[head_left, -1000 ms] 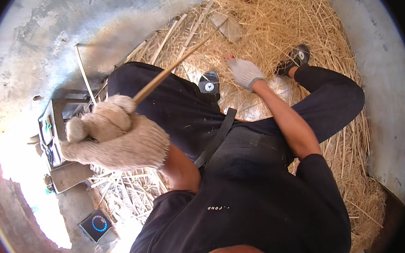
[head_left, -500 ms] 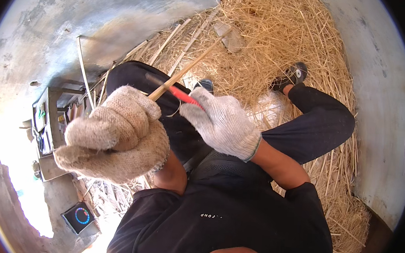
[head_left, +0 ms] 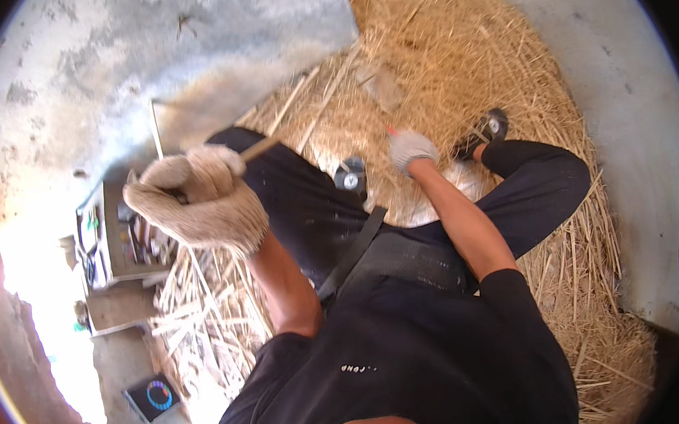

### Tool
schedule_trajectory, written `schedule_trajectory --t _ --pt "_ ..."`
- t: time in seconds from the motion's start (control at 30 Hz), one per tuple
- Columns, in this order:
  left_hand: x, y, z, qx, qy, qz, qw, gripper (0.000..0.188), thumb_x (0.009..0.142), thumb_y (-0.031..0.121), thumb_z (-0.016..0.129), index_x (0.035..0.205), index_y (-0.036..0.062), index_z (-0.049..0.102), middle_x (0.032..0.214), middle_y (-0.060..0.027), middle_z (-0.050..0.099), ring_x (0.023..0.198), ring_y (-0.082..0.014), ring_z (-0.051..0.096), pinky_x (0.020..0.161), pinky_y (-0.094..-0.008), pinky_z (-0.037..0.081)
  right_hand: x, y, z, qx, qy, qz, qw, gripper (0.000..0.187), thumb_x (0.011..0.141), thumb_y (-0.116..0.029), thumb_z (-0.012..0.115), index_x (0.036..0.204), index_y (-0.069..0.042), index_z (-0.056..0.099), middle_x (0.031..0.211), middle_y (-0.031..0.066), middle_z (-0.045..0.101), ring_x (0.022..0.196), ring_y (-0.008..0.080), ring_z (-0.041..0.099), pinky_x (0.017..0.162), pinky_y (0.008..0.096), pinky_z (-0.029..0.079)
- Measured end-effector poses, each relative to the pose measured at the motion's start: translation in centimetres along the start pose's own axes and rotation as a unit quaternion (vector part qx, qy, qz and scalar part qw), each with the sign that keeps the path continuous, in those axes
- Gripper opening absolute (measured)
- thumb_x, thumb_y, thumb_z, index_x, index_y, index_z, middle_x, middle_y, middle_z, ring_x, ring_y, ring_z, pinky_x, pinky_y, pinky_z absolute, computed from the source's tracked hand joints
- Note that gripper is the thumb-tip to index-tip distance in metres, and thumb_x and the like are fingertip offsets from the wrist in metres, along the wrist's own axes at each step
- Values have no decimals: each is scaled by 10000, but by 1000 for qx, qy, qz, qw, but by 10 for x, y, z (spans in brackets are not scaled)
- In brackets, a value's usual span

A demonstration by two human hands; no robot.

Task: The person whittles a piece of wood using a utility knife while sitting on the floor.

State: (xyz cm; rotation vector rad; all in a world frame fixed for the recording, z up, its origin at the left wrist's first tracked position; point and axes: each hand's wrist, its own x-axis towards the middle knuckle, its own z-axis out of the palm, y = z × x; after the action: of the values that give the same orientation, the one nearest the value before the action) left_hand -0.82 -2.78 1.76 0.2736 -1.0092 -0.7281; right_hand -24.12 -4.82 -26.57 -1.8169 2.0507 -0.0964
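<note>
In a thick knitted work glove, my left hand (head_left: 199,194) is closed around a pale bamboo strip (head_left: 259,149). The strip's short visible end sticks out past the thumb side, over my bent left leg. My right hand (head_left: 413,150), gloved too, is stretched far forward between my knees, closed on a red-handled knife (head_left: 391,129). Only a bit of red shows ahead of the fingers; the blade cannot be made out in the blur. The two hands are well apart, and the knife does not touch the strip.
Shavings and straw-like strips (head_left: 461,55) cover the floor between the walls. Long strips (head_left: 328,97) lie beyond my left knee. At left stand a wooden shelf box (head_left: 128,256) with tools and a dark device with a lit ring (head_left: 159,395). A wall (head_left: 643,154) rises at right.
My right hand has swept forward and away from the bamboo strip with the knife. My left hand has drawn slightly up and back, still gripping the strip. The view has shifted a little.
</note>
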Motion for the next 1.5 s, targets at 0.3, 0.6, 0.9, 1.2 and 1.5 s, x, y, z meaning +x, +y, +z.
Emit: schedule_trajectory --t 0.3,0.6,0.9,1.2,1.5 --pt "-35 -6 12 0 -31 -10 999 505 1062 421 338 808 26 524 507 -37 394 376 -145 336 366 -340 397 -65 -21 -99 299 71 92 947 559 1000 -485 408 1180 17 575 926 285 661 866 405 672 742 452 529" --pt "-24 -1 -15 -129 -227 -57 964 472 1038 339 371 741 -4 500 501 -119 455 384 -225 390 371 -373 389 -135 -110 -106 322 194 -263 889 254 952 -305 631 994 -56 607 658 182 605 613 363 649 549 433 485" --pt "-13 6 -22 -104 -192 -72 973 625 1067 427 242 667 29 511 426 -50 378 352 -192 353 376 -385 405 -37 -95 -46 179 158 -119 964 304 978 -351 523 941 -53 575 677 194 629 608 384 649 513 480 498" --pt "-7 2 -21 -43 -198 1 979 561 1077 418 192 732 73 469 436 4 336 347 -141 341 392 -366 449 32 54 46 83 -94 161 979 521 1014 -412 361 1182 -23 665 1188 237 655 1112 401 633 934 491 489" --pt "-3 0 -27 -92 -259 -46 960 641 1055 486 277 694 44 567 429 -7 400 330 -164 392 369 -364 418 -63 -76 -106 394 70 -140 906 339 1005 -313 518 1157 -16 579 744 230 634 705 394 661 625 459 491"
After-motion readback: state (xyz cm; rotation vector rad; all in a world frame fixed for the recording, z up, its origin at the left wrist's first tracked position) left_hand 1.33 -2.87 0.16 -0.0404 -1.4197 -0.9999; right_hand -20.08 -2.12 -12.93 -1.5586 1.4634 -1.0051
